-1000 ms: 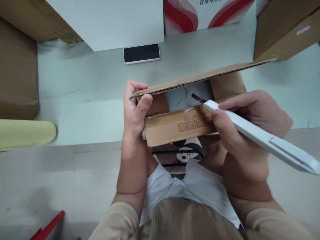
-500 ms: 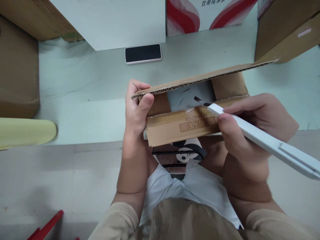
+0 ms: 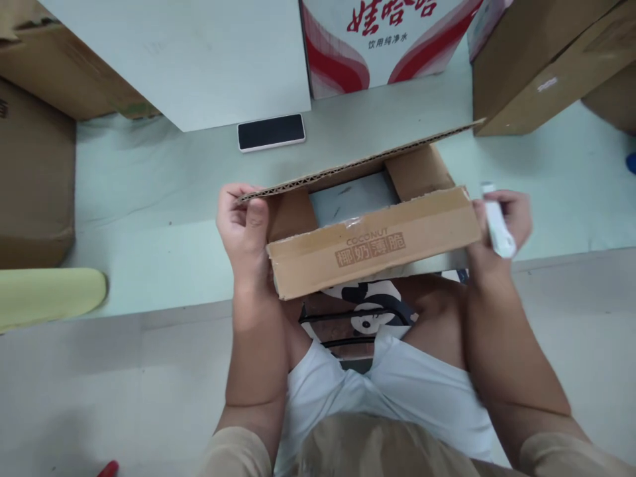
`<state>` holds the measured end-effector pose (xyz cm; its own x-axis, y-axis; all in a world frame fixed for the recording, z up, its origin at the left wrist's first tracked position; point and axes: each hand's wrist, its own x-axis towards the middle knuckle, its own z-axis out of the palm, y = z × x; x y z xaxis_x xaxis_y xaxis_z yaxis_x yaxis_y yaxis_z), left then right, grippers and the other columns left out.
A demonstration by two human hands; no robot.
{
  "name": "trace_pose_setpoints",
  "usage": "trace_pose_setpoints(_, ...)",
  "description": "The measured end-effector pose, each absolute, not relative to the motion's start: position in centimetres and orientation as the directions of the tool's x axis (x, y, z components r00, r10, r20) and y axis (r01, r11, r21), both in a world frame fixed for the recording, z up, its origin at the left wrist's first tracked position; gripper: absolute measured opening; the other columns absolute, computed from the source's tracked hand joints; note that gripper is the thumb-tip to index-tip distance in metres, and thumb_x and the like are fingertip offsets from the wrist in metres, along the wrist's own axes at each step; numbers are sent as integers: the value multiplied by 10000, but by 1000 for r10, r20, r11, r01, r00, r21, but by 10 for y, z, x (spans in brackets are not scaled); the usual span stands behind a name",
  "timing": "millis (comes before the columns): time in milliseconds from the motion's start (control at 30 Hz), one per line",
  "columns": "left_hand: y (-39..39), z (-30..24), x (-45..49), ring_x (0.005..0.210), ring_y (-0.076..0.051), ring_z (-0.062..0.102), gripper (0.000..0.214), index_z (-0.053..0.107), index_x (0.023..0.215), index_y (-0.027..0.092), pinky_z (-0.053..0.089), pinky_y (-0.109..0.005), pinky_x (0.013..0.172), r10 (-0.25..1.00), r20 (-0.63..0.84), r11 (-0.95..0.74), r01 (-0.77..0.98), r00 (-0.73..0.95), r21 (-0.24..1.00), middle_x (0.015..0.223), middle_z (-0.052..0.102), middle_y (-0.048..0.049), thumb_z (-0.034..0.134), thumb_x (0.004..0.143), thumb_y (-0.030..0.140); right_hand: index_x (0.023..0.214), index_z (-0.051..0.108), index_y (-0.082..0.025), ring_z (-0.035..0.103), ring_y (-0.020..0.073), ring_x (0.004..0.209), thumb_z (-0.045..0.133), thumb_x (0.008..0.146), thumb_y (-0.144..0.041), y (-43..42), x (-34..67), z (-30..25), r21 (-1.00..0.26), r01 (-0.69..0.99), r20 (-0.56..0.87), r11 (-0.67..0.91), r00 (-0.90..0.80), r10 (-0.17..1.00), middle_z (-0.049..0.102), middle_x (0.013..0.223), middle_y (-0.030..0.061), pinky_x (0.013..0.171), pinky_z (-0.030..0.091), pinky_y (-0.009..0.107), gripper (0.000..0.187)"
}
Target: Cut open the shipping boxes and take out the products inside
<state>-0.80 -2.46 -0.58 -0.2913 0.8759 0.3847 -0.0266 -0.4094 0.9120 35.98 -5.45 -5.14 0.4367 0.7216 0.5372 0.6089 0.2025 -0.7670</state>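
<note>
A brown cardboard box (image 3: 377, 248) printed "COCONUT" is held tilted at the table's front edge. Its long back flap stands up, and a pale grey surface with dark marks shows through the opening. My left hand (image 3: 245, 228) is closed on the box's left end, thumb inside and fingers behind the flap. Against the right end rests my right hand (image 3: 501, 225), its fingers wrapped round a white utility knife (image 3: 498, 228). The knife is slightly blurred, so I cannot tell whether its blade is out.
A phone (image 3: 271, 132) lies on the pale green table (image 3: 149, 245), behind the box. Beyond it stand a white box (image 3: 209, 59) and a red-and-white carton (image 3: 382, 53). Brown cartons (image 3: 536, 66) flank both sides. A yellow rounded object (image 3: 50, 295) juts in at left.
My right hand has swung the utility knife away from the opening and moved to the box's right end. My left hand keeps its hold on the box.
</note>
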Motion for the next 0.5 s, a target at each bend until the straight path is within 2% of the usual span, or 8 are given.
trace_pose_setpoints(33, -22, -7, -9, 659, -114, 478, 582, 579, 841, 242, 289, -312, 610, 871, 396, -420, -22, -292, 907, 739, 507, 17, 763, 749, 786, 871, 650, -264, 451, 124, 577, 716, 832, -578, -55, 360, -57, -782, 608, 493, 135, 471, 732, 555, 676, -21, 561, 352, 304, 323)
trace_pose_setpoints(100, -18, -11, -10, 627, -96, 468, 593, 555, 825, 233, 264, -304, 586, 867, 401, -427, -26, -297, 904, 706, 458, 29, 755, 759, 788, 932, 682, -228, 484, 125, 593, 694, 810, -533, -56, 357, -63, -824, 564, 379, 56, 474, 795, 603, 704, -21, 590, 377, 300, 328)
trace_pose_setpoints(200, -16, -12, -9, 598, -83, 480, 626, 509, 797, 222, 288, -291, 563, 849, 413, -448, -33, -329, 893, 677, 447, 36, 734, 769, 805, 942, 684, -201, 528, 133, 632, 650, 778, -502, -52, 349, -61, -886, 462, 314, 39, 534, 785, 648, 763, 4, 611, 418, 296, 345)
trace_pose_setpoints(267, -16, -10, -6, 595, -92, 508, 664, 490, 785, 222, 326, -288, 565, 849, 399, -439, -41, -346, 898, 666, 468, 35, 752, 722, 829, 989, 687, -205, 566, 146, 673, 645, 785, -484, -49, 347, -58, -886, 463, 291, 22, 519, 804, 671, 815, 19, 654, 462, 309, 348)
trace_pose_setpoints(333, -18, -4, -2, 649, -125, 582, 685, 486, 778, 225, 371, -293, 587, 862, 361, -403, -51, -355, 914, 676, 517, 26, 787, 674, 831, 1093, 690, -222, 612, 170, 739, 649, 799, -429, -47, 350, -58, -837, 544, 227, -63, 448, 865, 699, 891, 32, 749, 507, 345, 362)
trace_pose_setpoints(433, -22, 7, 6, 826, -197, 694, 679, 521, 790, 234, 431, -298, 622, 883, 309, -358, -81, -354, 930, 727, 604, 6, 804, 646, 834, 1231, 684, -247, 668, 231, 874, 621, 789, -283, -43, 357, -64, -671, 703, 98, -235, 398, 912, 726, 1045, 70, 884, 533, 426, 448)
trace_pose_setpoints(500, -23, 12, 10, 894, -210, 711, 649, 563, 823, 245, 452, -298, 629, 893, 274, -333, -115, -356, 936, 788, 650, -11, 804, 659, 824, 1260, 691, -242, 676, 280, 1000, 590, 787, -220, -40, 360, -69, -568, 777, 93, -273, 390, 916, 710, 1155, 107, 945, 529, 473, 485)
